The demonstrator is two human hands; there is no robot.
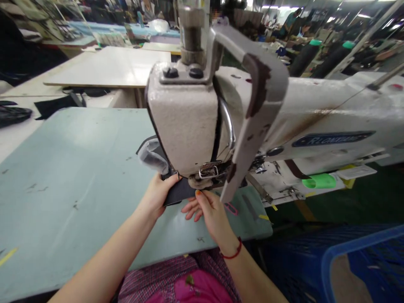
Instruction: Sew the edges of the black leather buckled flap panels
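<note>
A big off-white sewing machine [189,122] stands on a pale green table [69,176]. Under its head lies a piece of black fabric [178,193], with a grey padded part [151,153] showing to the left behind the head. My left hand [158,193] grips the fabric's left edge, fingers curled over it. My right hand [206,210] rests on the fabric's near edge just in front of the presser foot [208,170], thumb on top and fingers underneath. A red cord is round my right wrist.
A blue plastic crate [347,261] stands on the floor at the lower right. A green thread cone [318,181] lies beneath the machine's arm. White tables [107,67] with dark cloth pieces stretch behind, and other workers sit far back.
</note>
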